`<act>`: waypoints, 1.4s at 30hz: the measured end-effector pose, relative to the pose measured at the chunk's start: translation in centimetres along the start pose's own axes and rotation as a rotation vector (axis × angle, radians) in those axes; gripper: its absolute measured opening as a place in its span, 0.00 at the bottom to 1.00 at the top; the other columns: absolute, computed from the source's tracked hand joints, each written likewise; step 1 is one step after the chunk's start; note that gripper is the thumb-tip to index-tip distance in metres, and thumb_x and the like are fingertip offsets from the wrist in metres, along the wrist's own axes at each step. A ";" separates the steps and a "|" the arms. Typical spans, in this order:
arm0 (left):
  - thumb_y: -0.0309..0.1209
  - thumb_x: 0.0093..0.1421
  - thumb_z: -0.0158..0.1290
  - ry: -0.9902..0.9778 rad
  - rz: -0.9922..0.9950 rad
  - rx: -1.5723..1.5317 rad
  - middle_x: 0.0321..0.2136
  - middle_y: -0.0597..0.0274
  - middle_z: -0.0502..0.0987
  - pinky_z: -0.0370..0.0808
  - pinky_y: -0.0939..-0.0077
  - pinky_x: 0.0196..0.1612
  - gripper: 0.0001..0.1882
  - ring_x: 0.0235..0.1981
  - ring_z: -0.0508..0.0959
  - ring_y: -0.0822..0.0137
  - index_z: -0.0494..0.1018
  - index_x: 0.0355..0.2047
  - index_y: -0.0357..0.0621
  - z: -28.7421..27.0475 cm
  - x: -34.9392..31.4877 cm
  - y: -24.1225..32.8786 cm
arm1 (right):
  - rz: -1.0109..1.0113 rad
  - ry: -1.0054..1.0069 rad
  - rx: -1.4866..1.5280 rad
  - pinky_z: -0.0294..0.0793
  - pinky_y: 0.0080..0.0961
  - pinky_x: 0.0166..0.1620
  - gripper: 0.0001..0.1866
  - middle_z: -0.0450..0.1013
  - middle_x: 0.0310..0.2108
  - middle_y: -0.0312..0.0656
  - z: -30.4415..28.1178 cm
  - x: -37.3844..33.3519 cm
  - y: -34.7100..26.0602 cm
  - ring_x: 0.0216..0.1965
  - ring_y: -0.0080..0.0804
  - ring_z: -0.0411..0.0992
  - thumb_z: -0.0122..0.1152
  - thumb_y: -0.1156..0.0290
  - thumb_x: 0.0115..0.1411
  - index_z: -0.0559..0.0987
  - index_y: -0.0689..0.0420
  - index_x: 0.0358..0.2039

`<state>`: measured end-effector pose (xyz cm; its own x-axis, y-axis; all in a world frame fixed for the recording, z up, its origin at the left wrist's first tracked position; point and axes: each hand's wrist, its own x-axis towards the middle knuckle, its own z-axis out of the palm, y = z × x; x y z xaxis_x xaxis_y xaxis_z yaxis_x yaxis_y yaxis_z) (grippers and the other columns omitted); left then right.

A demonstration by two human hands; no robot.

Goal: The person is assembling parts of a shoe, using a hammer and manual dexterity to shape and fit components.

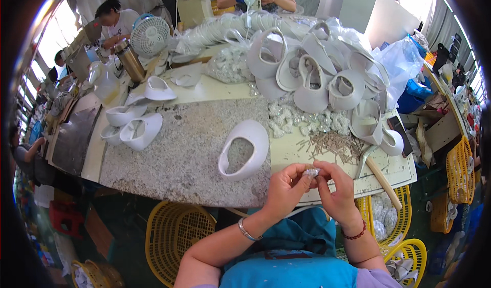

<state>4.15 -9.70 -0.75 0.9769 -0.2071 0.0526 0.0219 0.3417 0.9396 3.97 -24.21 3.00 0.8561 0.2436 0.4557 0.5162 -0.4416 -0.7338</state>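
My left hand (286, 190) and my right hand (336, 190) meet above the table's front edge. Pinched between their fingertips is a small shiny clear-and-white piece (311, 172), partly covered by the fingers. It looks wrapped in clear film, but its kind cannot be made out. To the left of my hands, a white shoe upper (257, 141) lies on its own on the speckled grey slab (169, 150). Just beyond my fingers are a scatter of thin brown sticks (335, 147) and a heap of small shiny white pieces (286, 119).
A hammer (381, 178) lies right of my hands, its wooden handle over the edge. Several white uppers (312, 94) are piled behind; more (140, 132) sit left. Yellow baskets (176, 237) stand below. A fan (150, 35) and co-workers are across the table.
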 end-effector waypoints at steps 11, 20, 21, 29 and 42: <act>0.23 0.62 0.48 0.025 0.052 -0.070 0.31 0.68 0.75 0.72 0.86 0.34 0.12 0.31 0.73 0.81 0.71 0.46 0.37 -2.9 -1.9 -0.7 | 0.155 -0.093 0.215 0.68 0.16 0.29 0.17 0.67 0.23 0.34 2.5 0.8 -1.0 0.25 0.19 0.67 0.59 0.81 0.48 0.74 0.62 0.42; 0.31 0.61 0.52 0.107 -0.022 -0.104 0.26 0.72 0.75 0.71 0.88 0.27 0.10 0.25 0.72 0.84 0.74 0.41 0.40 -5.5 -4.4 -1.0 | 0.213 -0.268 0.311 0.63 0.12 0.30 0.15 0.63 0.25 0.30 5.1 0.6 -1.8 0.26 0.14 0.61 0.57 0.78 0.51 0.72 0.61 0.42; 0.30 0.62 0.51 0.079 -0.024 -0.108 0.27 0.73 0.75 0.71 0.88 0.29 0.10 0.25 0.71 0.84 0.74 0.41 0.40 -5.6 -4.3 -0.6 | 0.235 -0.184 0.283 0.62 0.13 0.29 0.12 0.63 0.24 0.30 5.6 0.4 -2.1 0.25 0.14 0.60 0.53 0.79 0.51 0.74 0.62 0.38; 0.27 0.62 0.49 0.140 0.053 -0.132 0.28 0.71 0.75 0.73 0.86 0.33 0.11 0.28 0.72 0.83 0.72 0.44 0.38 -5.9 -5.0 -1.8 | -0.066 -0.340 0.137 0.64 0.22 0.30 0.15 0.63 0.24 0.35 5.7 0.9 -1.7 0.25 0.23 0.61 0.55 0.75 0.60 0.71 0.61 0.48; 0.23 0.60 0.49 0.137 0.227 -0.011 0.25 0.69 0.72 0.68 0.85 0.29 0.04 0.27 0.69 0.81 0.71 0.32 0.34 -3.2 -6.0 -2.5 | -0.088 -0.354 0.105 0.67 0.23 0.32 0.15 0.66 0.26 0.38 4.1 -2.0 1.4 0.26 0.26 0.64 0.53 0.72 0.61 0.72 0.63 0.48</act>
<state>-1.05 -6.42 -4.46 0.9766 0.0020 0.2150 -0.2000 0.3754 0.9050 3.11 -21.77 -0.99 0.7537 0.5682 0.3303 0.5717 -0.3191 -0.7558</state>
